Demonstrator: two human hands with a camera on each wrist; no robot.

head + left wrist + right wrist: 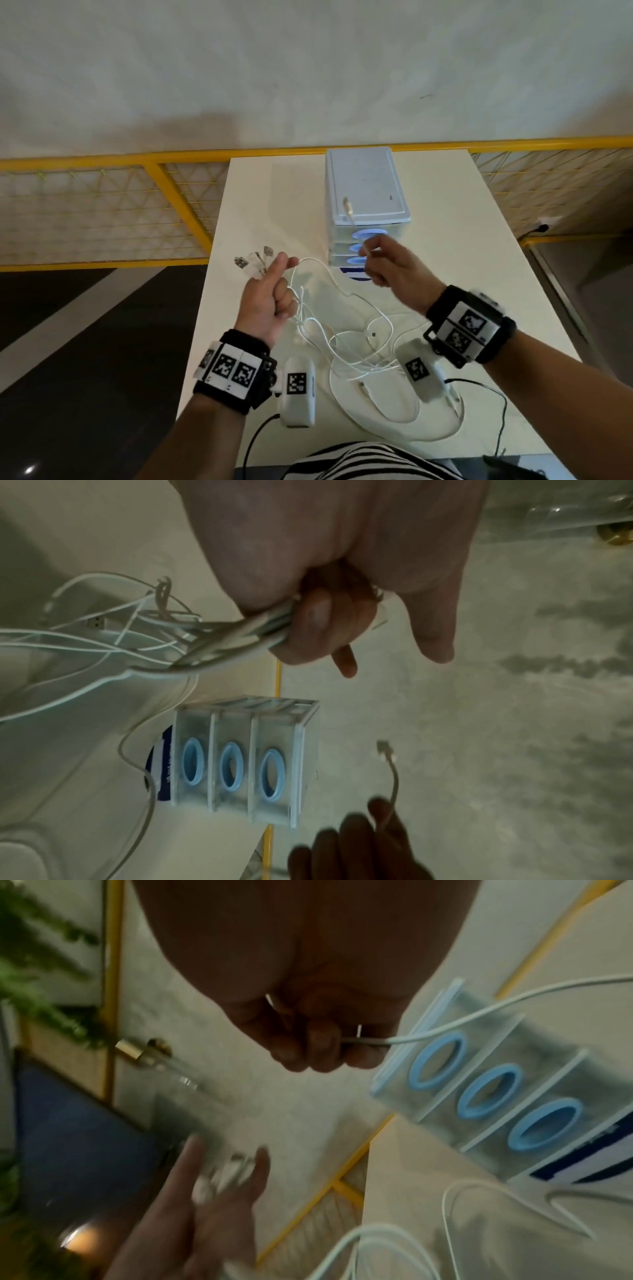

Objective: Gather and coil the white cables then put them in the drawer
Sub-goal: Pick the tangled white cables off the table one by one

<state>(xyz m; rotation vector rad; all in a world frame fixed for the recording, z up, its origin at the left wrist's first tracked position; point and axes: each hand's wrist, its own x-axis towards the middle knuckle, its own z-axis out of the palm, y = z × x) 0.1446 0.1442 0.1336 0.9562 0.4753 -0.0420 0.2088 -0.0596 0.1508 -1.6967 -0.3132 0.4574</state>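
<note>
At nine o'clock the left hand (pixel 270 298) grips several plug ends of the white cables (pixel 342 346); their tangled slack lies at six o'clock, uncoiled; toward one o'clock the right hand (pixel 387 267) pinches one more end; the drawer unit (pixel 366 192) at twelve looks closed; gathering seems nearly done.
</note>
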